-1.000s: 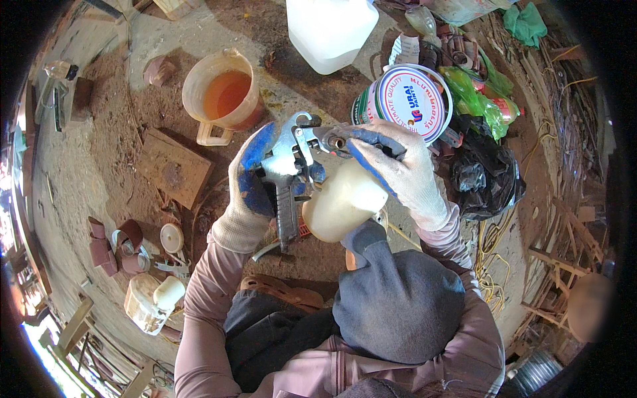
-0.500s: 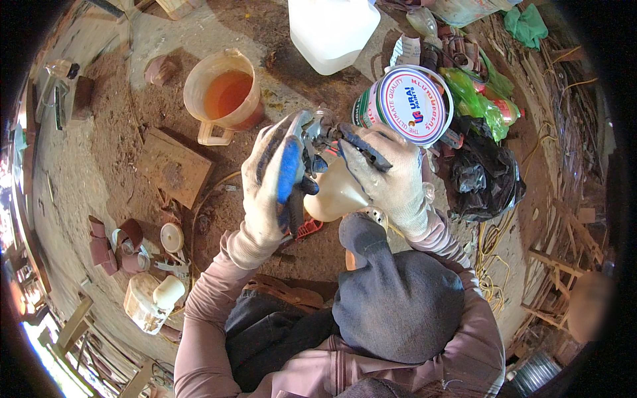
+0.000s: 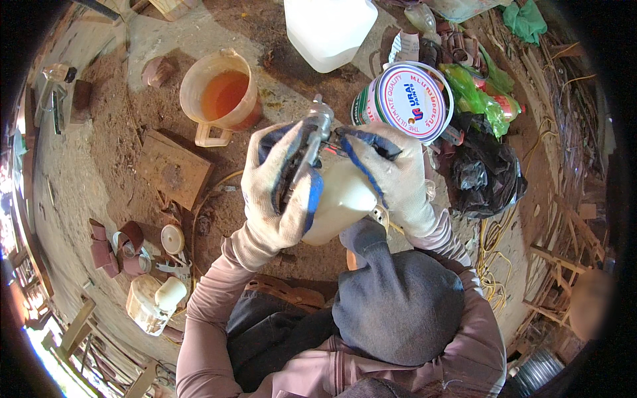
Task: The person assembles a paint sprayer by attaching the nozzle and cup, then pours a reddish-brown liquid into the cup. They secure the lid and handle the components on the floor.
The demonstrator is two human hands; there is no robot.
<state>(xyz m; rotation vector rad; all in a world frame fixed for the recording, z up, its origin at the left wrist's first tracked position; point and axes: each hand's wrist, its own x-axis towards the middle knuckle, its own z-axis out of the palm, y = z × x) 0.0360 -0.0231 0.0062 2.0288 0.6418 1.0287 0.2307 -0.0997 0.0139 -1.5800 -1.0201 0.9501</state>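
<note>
In front of my body, my gloved left hand (image 3: 275, 189) is wrapped round a metal spray gun (image 3: 320, 121), whose silver end points away from me. My gloved right hand (image 3: 398, 174) has its thumb and fingertips pinched together at the gun's right side; any small part between them is hidden. A pale, rounded plastic cup (image 3: 342, 199) sits just below the gun between both hands; where it joins the gun is covered. Both gloves are whitish with blue and dark coated palms.
A jug of orange liquid (image 3: 229, 96) stands ahead left, a white plastic canister (image 3: 330, 30) ahead. A lidded paint can (image 3: 410, 103) is close beyond my right hand, near a black plastic bag (image 3: 488, 172). A wooden board (image 3: 174, 167) and sandpaper rolls (image 3: 131, 247) lie left.
My left hand has turned the spray gun, so its silver end now points farther away from me. The cup has tilted with it, and my right fingers stay at the gun's side.
</note>
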